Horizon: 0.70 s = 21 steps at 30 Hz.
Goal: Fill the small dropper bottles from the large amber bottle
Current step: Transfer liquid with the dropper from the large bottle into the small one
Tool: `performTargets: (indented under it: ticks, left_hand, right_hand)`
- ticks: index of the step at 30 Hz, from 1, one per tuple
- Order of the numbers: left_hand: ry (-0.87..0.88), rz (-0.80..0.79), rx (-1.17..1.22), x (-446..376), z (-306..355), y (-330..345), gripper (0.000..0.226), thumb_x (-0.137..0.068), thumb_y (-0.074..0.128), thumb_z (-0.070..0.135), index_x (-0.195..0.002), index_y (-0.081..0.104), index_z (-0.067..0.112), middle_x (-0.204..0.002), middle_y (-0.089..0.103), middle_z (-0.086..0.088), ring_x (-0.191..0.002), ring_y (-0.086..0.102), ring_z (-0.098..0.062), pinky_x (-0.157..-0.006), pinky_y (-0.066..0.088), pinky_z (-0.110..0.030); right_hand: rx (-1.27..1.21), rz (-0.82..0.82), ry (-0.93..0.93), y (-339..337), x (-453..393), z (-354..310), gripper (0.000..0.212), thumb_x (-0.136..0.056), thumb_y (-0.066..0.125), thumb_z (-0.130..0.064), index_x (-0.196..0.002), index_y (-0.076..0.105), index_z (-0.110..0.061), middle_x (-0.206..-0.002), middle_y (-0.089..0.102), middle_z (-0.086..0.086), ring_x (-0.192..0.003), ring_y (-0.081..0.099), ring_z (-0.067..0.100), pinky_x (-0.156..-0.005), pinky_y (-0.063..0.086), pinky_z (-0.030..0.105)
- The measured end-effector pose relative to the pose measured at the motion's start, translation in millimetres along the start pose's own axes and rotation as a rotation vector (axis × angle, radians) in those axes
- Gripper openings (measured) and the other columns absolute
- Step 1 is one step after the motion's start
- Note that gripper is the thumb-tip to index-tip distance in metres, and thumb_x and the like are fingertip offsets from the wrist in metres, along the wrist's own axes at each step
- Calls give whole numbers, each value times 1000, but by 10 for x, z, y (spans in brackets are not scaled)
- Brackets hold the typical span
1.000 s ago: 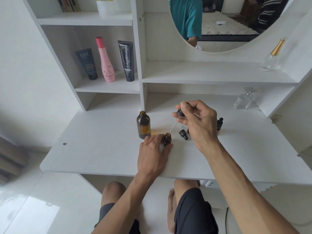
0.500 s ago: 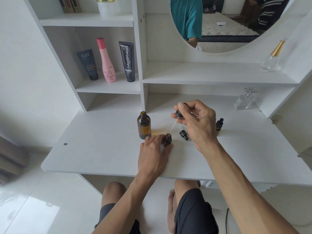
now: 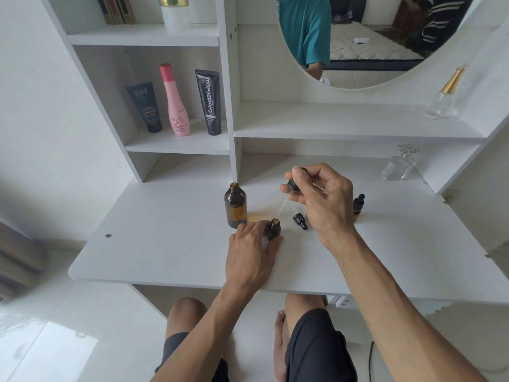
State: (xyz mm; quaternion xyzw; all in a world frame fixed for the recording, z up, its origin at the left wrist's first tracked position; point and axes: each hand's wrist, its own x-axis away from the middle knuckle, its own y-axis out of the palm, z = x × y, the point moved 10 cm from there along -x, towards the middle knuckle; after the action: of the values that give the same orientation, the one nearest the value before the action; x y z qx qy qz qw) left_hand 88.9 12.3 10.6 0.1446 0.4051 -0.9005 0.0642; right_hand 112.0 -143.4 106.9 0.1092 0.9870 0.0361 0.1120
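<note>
A: Missing the neck is the risk. The right hand [image 3: 322, 199] pinches the dropper [image 3: 286, 198] by its cap, glass tip aslant just above the small dropper bottle [image 3: 274, 229] at frame centre; a wobble drips onto the table [image 3: 165, 244].

B: The left hand [image 3: 252, 252] holds that bottle with curled fingers, right of the large amber bottle [image 3: 235, 206]. The dropper has tilted and come lower than a second ago.

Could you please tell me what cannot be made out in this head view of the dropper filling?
- Liquid level in the small dropper bottle: dark glass, and the left hand covers its base.
- Whether the pipette holds liquid: too thin to tell.
- Dropper bulb: hidden by the right hand's fingers.
- Level in the large amber bottle: unclear through tinted glass.
- Second small bottle: partly behind the right hand.
</note>
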Motion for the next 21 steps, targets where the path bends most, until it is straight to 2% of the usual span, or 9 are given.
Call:
performTargets:
  ticks: [7, 9, 11, 14, 16, 18, 21]
  left_hand:
    - [-24, 0, 45, 7, -15, -35, 33, -87, 68, 41, -113, 64, 20, -104, 67, 5, -96, 55, -19, -86, 47, -39]
    - [-59, -12, 90, 28, -52, -68, 40, -83, 72, 43, -114, 62, 20, -104, 66, 5, -100, 56, -17, -88, 47, -35]
    - [-72, 1, 118, 82, -74, -134, 36, -81, 73, 41, -110, 62, 22, -102, 64, 9, -97, 57, -12, -85, 47, -28]
    - [-122, 164, 168, 183, -170, -390, 22, -81, 76, 31, -94, 60, 25, -87, 59, 15, -84, 56, -6, -72, 42, -20]
    - [-184, 319, 183, 216, -291, -587, 26, -81, 77, 28, -93, 54, 25, -84, 56, 12, -79, 55, -11, -69, 41, -25]
    - [-235, 412, 195, 183, -401, -706, 36, -81, 78, 29, -102, 49, 22, -91, 52, 4, -84, 53, -17, -71, 43, -31]
    - [-282, 326, 249, 0, -533, -644, 61, -80, 78, 34, -128, 44, 18, -114, 48, 2, -102, 52, -15, -83, 46, -32]
  right_hand:
    - [-27, 14, 29, -24, -9, 27, 9, -96, 67, -15, -90, 69, -8, -91, 75, 10, -77, 77, 25, -72, 61, 34]
    - [-38, 26, 32, -44, -17, 26, 9, -96, 67, -15, -90, 69, -9, -91, 75, 10, -78, 77, 26, -73, 61, 36]
    - [-55, 37, 35, -67, -25, 22, 9, -96, 66, -15, -91, 69, -8, -90, 75, 9, -78, 77, 27, -73, 61, 36]
    - [-75, 49, 37, -91, -38, 5, 11, -97, 66, -16, -93, 68, -6, -89, 75, 7, -78, 77, 28, -72, 61, 35]
    - [-85, 54, 35, -89, -46, -9, 11, -97, 66, -16, -94, 68, -6, -89, 75, 7, -78, 77, 29, -72, 60, 34]
    - [-107, 56, 29, -65, -50, -37, 10, -97, 65, -16, -92, 69, -8, -90, 75, 9, -79, 76, 29, -73, 61, 36]
    - [-151, 47, 7, 54, -73, -118, 10, -97, 65, -16, -94, 68, -8, -94, 74, 13, -81, 76, 29, -76, 61, 38]
